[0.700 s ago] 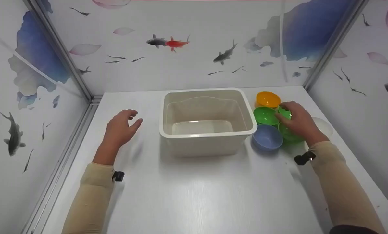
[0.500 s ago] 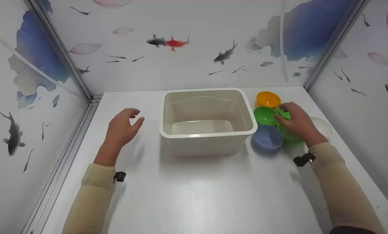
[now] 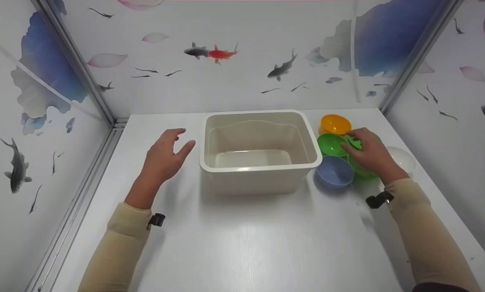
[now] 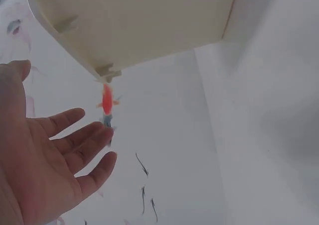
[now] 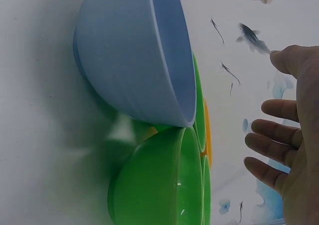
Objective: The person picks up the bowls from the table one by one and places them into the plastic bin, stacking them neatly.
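Observation:
My left hand [image 3: 164,161] hovers to the left of a cream plastic bin [image 3: 258,181], thumb and fingers spread apart with nothing between them. In the left wrist view its palm and loosely bent fingers [image 4: 89,148] hang below the bin's wall [image 4: 144,26]. Over on the right, my right hand [image 3: 371,153] hangs above green bowls [image 3: 362,169] and partly hides them. The right wrist view shows its relaxed fingers [image 5: 271,130] apart from the bowls. Around it stand a blue bowl [image 3: 334,173], another green bowl [image 3: 331,144] and an orange bowl [image 3: 335,124].
A white bowl [image 3: 403,159] sits behind the right wrist, near the table's right side. Printed wall panels [image 3: 242,89] enclose the white table [image 3: 242,239] at the back and both sides. No contents show inside the bin.
My left hand has moved right and slightly away from me, closer to the bin. My right hand has shifted only slightly over the green bowls. Bin and bowls have stayed put.

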Available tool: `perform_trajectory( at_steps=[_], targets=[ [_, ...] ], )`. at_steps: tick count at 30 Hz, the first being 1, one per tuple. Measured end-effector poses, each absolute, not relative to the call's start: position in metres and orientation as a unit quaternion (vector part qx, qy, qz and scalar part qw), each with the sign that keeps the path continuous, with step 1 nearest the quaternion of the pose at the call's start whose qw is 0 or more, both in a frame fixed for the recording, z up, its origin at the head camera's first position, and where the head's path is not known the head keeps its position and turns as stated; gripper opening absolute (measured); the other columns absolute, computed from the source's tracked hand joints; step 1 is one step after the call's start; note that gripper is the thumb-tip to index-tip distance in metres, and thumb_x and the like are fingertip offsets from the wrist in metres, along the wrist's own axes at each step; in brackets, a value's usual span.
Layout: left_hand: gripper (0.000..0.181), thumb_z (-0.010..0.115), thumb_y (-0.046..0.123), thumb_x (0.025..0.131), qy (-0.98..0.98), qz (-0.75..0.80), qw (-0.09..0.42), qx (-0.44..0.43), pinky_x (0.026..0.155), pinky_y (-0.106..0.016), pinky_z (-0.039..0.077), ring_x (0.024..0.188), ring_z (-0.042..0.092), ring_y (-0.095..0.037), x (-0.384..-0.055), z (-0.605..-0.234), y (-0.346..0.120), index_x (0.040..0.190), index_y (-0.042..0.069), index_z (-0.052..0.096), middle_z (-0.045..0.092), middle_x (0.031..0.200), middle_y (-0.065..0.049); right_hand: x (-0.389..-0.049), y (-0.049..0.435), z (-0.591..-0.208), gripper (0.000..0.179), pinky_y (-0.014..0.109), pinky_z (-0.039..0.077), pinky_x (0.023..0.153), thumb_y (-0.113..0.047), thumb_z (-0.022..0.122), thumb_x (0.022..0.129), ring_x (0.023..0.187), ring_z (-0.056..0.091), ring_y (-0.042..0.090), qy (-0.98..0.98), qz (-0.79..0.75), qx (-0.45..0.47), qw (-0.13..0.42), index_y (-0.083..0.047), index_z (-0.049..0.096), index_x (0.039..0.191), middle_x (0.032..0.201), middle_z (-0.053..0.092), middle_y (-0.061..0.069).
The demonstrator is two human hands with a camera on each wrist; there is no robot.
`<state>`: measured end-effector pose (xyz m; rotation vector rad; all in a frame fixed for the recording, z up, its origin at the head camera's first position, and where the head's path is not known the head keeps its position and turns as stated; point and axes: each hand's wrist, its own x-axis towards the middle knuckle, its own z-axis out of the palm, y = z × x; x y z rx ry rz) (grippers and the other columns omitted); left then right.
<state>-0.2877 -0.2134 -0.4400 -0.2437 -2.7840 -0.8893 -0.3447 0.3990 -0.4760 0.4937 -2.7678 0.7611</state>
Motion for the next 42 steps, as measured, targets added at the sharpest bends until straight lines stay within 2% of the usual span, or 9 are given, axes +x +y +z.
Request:
perform_trajectory(
  at_steps=[5, 10, 21, 28, 34, 42],
  targets=[
    [0.095, 0.049, 0.076, 0.107, -0.952, -0.28, 0.066, -0.104, 0.125, -0.066, 0.034, 0.161, 0.038, -0.04, -0.281, -0.431, -0.196, 0.171, 0.007, 0.039, 0.038, 0.176, -0.018, -0.343, 0.4, -0.477, 0.048, 0.067, 0.046, 0.107, -0.029, 0.072, 0.11, 0.121, 0.061, 0.048, -0.946, 0.256, 0.166, 0.114, 0.008, 0.062, 0.139, 0.135, 0.063, 0.031],
    [0.104, 0.051, 0.079, 0.104, -0.952, -0.273, 0.043, -0.133, 0.126, -0.068, 0.031, 0.164, 0.03, -0.041, -0.275, -0.426, -0.179, 0.175, 0.008, 0.028, 0.027, 0.18, -0.019, -0.342, 0.4, -0.48, 0.046, 0.067, 0.047, 0.108, -0.032, 0.071, 0.11, 0.123, 0.061, 0.048, -0.949, 0.255, 0.157, 0.104, 0.004, 0.064, 0.138, 0.136, 0.064, 0.028],
    [0.137, 0.064, 0.091, 0.087, -0.953, -0.254, 0.008, -0.163, 0.129, -0.063, 0.029, 0.167, 0.022, -0.039, -0.283, -0.428, -0.157, 0.178, 0.006, 0.007, 0.01, 0.185, -0.015, -0.343, 0.402, -0.481, 0.046, 0.069, 0.047, 0.104, -0.033, 0.07, 0.112, 0.122, 0.06, 0.05, -0.943, 0.268, 0.168, 0.105, 0.005, 0.065, 0.137, 0.138, 0.064, 0.03],
    [0.147, 0.064, 0.095, 0.083, -0.957, -0.24, -0.006, -0.166, 0.132, -0.057, 0.025, 0.169, 0.016, -0.037, -0.287, -0.431, -0.153, 0.176, 0.001, 0.0, 0.003, 0.185, -0.016, -0.339, 0.401, -0.481, 0.048, 0.067, 0.047, 0.109, -0.036, 0.07, 0.111, 0.128, 0.059, 0.047, -0.945, 0.273, 0.15, 0.095, 0.003, 0.066, 0.139, 0.142, 0.063, 0.026],
    [0.149, 0.067, 0.093, 0.082, -0.959, -0.229, -0.014, -0.165, 0.132, -0.057, 0.024, 0.168, 0.018, -0.039, -0.288, -0.432, -0.151, 0.175, -0.001, -0.001, 0.001, 0.185, -0.018, -0.337, 0.401, -0.481, 0.051, 0.068, 0.046, 0.111, -0.038, 0.069, 0.112, 0.131, 0.058, 0.049, -0.948, 0.273, 0.142, 0.084, 0.004, 0.065, 0.14, 0.145, 0.061, 0.026],
    [0.149, 0.068, 0.093, 0.081, -0.964, -0.215, -0.012, -0.158, 0.128, -0.059, 0.032, 0.162, 0.032, -0.046, -0.287, -0.432, -0.151, 0.175, -0.002, 0.001, 0.002, 0.185, -0.019, -0.334, 0.397, -0.481, 0.052, 0.067, 0.048, 0.108, -0.033, 0.072, 0.11, 0.125, 0.061, 0.05, -0.938, 0.293, 0.164, 0.085, 0.006, 0.063, 0.143, 0.142, 0.063, 0.03]
  ],
)
